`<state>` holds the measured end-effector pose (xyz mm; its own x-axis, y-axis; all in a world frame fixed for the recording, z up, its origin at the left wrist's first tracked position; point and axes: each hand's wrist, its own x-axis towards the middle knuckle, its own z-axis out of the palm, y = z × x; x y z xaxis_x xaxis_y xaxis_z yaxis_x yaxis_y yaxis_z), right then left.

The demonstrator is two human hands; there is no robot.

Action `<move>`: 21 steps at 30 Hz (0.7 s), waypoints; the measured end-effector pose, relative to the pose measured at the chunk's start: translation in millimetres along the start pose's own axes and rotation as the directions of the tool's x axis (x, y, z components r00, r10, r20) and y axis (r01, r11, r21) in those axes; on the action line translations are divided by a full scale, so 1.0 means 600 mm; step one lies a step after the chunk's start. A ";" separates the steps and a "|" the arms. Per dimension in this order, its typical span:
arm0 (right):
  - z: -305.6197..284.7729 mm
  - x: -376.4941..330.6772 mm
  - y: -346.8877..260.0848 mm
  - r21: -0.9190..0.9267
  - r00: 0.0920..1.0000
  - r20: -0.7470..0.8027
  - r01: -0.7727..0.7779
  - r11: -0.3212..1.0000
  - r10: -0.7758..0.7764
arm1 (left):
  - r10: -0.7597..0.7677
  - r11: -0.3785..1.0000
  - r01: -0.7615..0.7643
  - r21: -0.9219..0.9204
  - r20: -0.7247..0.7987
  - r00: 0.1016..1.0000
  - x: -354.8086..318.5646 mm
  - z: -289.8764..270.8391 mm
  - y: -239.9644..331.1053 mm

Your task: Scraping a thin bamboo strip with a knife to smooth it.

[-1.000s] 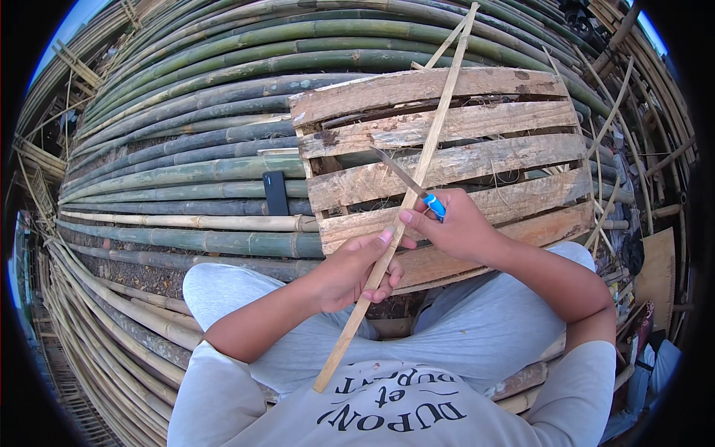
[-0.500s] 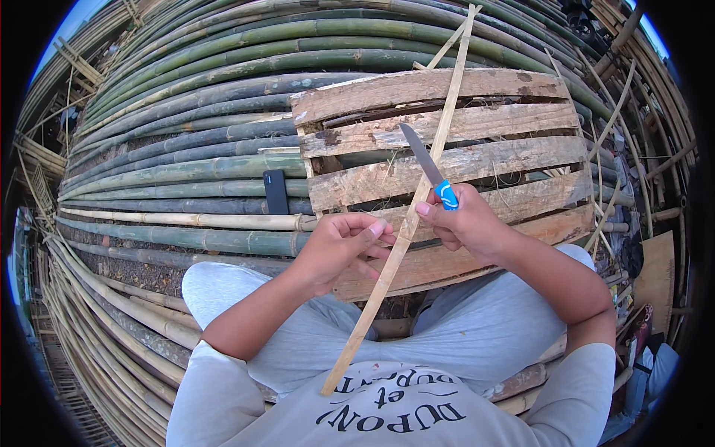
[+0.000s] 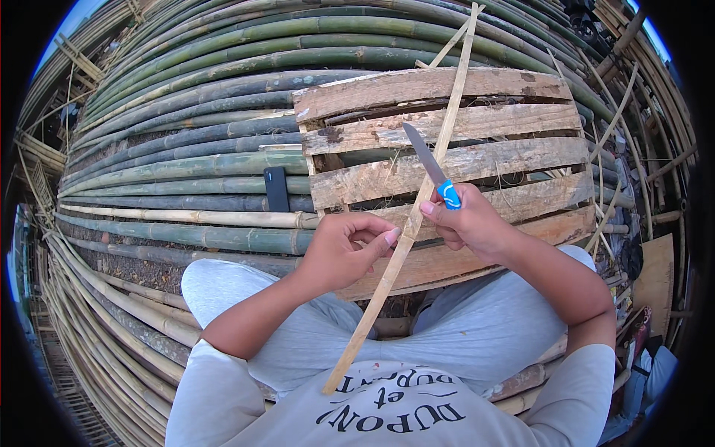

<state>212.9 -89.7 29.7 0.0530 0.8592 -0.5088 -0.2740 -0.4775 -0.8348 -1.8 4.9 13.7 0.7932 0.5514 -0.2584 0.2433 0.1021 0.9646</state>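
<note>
A long, pale bamboo strip (image 3: 376, 305) runs from against my shirt, across the slatted wooden platform (image 3: 521, 158), to beyond its far edge. In my right hand (image 3: 477, 227) is a knife (image 3: 426, 155) with a blue handle, its blade pointing away and to the left over the strip. The right thumb rests at the strip's edge. My left hand (image 3: 344, 249) is closed, thumb and forefinger pinching the strip's left edge just nearer to me than the knife; its other fingers curl under and are partly hidden.
Green and grey bamboo poles (image 3: 223, 164) lie in rows beyond and left of the platform. A dark phone (image 3: 276, 189) lies on them by the platform's left edge. Another thin strip (image 3: 449, 46) crosses the far end. Thin bamboo lengths (image 3: 104, 328) are heaped at left.
My left hand's fingers, spread before, have drawn together, and the thumb has moved right and slightly nearer along the strip's edge. The knife and right hand have barely shifted.
</note>
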 end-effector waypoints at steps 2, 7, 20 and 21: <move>0.000 0.001 0.000 -0.004 1.000 0.001 -0.004 1.000 0.004 | 0.080 0.995 -0.079 0.053 -0.017 0.997 -0.001 0.002 -0.003; -0.004 0.005 0.003 -0.025 1.000 0.005 -0.007 1.000 0.008 | 0.355 0.892 -0.329 0.310 -0.031 0.934 0.001 0.002 -0.010; -0.008 0.012 0.003 0.007 0.996 0.046 -0.075 0.997 0.075 | 0.604 0.713 -0.515 0.477 -0.045 0.796 0.008 0.010 -0.030; -0.010 0.013 0.004 0.025 0.995 0.057 -0.082 0.996 0.080 | 0.583 0.734 -0.500 0.460 -0.049 0.811 0.007 0.010 -0.028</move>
<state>218.2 -85.1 22.6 -0.0239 0.8272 -0.5615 -0.3014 -0.5415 -0.7849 0.8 0.5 -3.8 0.7576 0.5474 0.3556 0.0390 -0.5817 0.8125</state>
